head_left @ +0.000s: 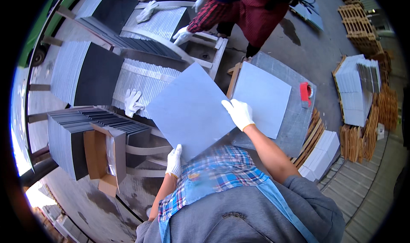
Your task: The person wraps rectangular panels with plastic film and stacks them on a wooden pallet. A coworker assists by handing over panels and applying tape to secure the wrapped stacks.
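two hands in white knit gloves hold a flat, square, blue-grey slab tilted above a worker's lap in a paved yard, between racked stacks at left and a table at right. the left hand closes on the near corner, thumb on the smooth upper face, its other fingers mostly hidden; the right hand grips the right-hand edge, its digits slightly parted and what lies beneath out of sight. a second pale square slab lies flat on a scuffed grey tabletop, near a red tape dispenser. at left, thin-edged slabs stand in tight, ribbed rows; a limp knit glove rests on one strapped row, while an open brown cardboard box leans its creased flaps beside dark stacked slabs. the worker wears a blue plaid apron over a soft grey sweatshirt. beyond, a co-worker in dark red checks bends toward another row. slatted wooden pallets line the far right.
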Tool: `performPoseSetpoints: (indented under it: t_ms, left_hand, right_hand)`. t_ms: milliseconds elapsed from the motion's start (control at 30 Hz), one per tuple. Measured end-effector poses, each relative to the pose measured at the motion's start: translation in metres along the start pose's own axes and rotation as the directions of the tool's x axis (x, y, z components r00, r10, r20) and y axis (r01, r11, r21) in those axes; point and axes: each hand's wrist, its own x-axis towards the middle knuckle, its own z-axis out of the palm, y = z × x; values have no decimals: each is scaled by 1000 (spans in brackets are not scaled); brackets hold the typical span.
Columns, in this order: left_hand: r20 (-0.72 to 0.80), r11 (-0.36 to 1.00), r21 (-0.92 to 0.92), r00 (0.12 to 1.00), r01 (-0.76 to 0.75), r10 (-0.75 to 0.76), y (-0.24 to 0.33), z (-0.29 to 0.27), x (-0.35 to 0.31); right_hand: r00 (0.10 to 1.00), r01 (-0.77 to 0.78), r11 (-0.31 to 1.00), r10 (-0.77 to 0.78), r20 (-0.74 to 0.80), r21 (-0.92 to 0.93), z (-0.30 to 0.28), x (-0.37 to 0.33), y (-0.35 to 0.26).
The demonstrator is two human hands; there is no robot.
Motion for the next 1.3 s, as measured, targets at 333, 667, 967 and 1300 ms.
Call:
performPoseSetpoints:
  t_ms: [333, 667, 967, 1300]
  left_hand:
    - [262, 655, 636, 912, -408, 315, 41, 118, 29]
    - [381, 205, 878, 891, -432, 246, 72, 259, 36]
    - [395, 43, 902, 861, -430, 319, 71, 269, 30]
    - [458, -211, 889, 774, -407, 437, 47, 275, 16]
  right_hand:
    - [773, -500, 820, 568, -283, 279, -10, -118, 149]
    - [608, -585, 722, 692, -390, 369, -26, -115, 232]
    - [697, -634, 763, 635, -333, 130, -33, -110, 240]
    - [906, -375, 902, 309, -288, -212, -99, -102, 210]
